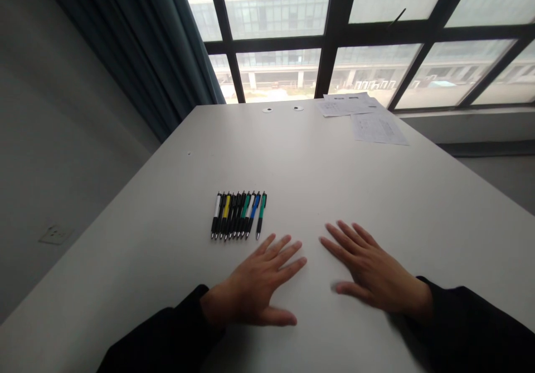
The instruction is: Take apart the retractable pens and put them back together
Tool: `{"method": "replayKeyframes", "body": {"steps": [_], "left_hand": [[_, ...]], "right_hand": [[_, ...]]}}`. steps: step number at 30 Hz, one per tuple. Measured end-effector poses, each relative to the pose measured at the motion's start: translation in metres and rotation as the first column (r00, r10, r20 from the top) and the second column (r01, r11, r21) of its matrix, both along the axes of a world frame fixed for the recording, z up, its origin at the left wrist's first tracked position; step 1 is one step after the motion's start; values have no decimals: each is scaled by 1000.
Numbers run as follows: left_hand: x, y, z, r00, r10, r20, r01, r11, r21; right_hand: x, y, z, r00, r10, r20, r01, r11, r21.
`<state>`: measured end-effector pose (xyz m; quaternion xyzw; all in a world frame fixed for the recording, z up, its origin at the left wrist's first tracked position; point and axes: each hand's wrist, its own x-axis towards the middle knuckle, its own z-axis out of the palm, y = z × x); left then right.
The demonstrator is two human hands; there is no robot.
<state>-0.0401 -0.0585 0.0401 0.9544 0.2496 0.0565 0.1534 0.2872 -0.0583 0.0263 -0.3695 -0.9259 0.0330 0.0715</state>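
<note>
Several click pens stand side by side in a row on the white table, their silver tips toward me. Among them are a white pen (217,212), a yellow pen (226,214), black pens (234,217), a blue pen (254,213) and, slightly apart at the right end, a green pen (262,214). My left hand (261,278) is palm down with fingers spread, just nearer to me than the right end of the row, touching no pen. Further right, my right hand (368,267) is also palm down, fingers stretched out, holding nothing.
The white table (292,161) reaches to a window (276,10) with dark frames. Printed papers (378,127) lie at its far right corner, and two small white round pieces (267,110) sit near the far edge. A dark curtain (154,38) hangs at the left.
</note>
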Motion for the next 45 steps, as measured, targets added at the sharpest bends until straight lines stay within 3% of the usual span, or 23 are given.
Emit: {"method": "replayKeyframes", "body": {"steps": [6,18,35,45], "left_hand": [[0,0,-2,1000,11,9,-11,1000,-18],[1,1,-1,999,13,-37,-14,1000,-28],[1,1,-2,1000,20,14,-20,1000,-21],[1,0,0,999,18,-51,-19,1000,-19]], "right_hand": [[0,0,-1,997,-19,72,20,1000,-14],[1,0,-1,997,-19,75,21,1000,-19],[0,0,-3,997,-14,79,14,1000,-2],[0,0,-3,997,-13,80,12,1000,10]]}}
